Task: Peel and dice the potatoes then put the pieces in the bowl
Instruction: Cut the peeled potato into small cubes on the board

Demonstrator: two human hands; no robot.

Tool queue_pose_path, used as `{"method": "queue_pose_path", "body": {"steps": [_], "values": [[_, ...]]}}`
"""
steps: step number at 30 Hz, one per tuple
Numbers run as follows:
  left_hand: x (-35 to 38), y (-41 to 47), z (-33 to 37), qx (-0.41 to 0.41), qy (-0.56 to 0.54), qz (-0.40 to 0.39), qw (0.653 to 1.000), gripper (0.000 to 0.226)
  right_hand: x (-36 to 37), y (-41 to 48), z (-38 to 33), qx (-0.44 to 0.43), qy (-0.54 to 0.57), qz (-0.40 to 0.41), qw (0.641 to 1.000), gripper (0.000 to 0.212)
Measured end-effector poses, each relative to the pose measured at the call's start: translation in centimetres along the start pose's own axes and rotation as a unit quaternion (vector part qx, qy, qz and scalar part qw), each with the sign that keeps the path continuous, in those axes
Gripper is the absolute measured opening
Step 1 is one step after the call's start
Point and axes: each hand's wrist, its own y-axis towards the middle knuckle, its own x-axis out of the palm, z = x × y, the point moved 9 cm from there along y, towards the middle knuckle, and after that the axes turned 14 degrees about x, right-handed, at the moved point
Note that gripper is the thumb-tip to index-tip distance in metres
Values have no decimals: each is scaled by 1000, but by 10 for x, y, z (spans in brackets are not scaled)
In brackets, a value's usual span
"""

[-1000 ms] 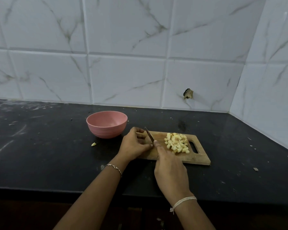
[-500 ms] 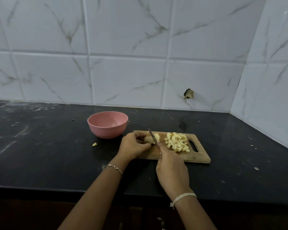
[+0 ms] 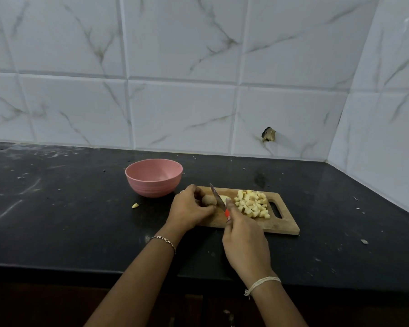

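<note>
Fingers (image 3: 198, 190) are clenched: potato (image 3: 208, 200) in left hand (image 3: 191, 210), knife (image 3: 215, 193) in right hand (image 3: 246, 241).
The knife is set against the potato's right side.

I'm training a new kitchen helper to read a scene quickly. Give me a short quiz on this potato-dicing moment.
1. True or false: the diced potato pile lies on the cutting board, not in the pink bowl.
2. Fill in: the left hand holds a potato piece at the end of the board nearer the ____.
3. Which hand grips the knife? A) left hand B) right hand C) neither

Key: 1 true; 2 pink bowl; 3 B.
</note>
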Motion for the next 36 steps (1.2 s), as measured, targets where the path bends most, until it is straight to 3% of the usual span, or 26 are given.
{"method": "queue_pose_path", "body": {"steps": [10, 19, 29, 36], "values": [[5, 5, -6, -4, 12, -38, 999, 54, 1, 1, 1, 3, 13, -13, 1000, 47], [5, 4, -1, 28, 30, -39, 998, 36, -2, 1, 5, 11, 46, -2, 999, 46], [4, 1, 9, 53, 19, -33, 998, 47, -1, 3, 8, 21, 57, -8, 998, 45], [9, 2, 5, 56, 86, -65, 993, 37, -1, 4, 8, 20, 62, -6, 998, 44]]}}
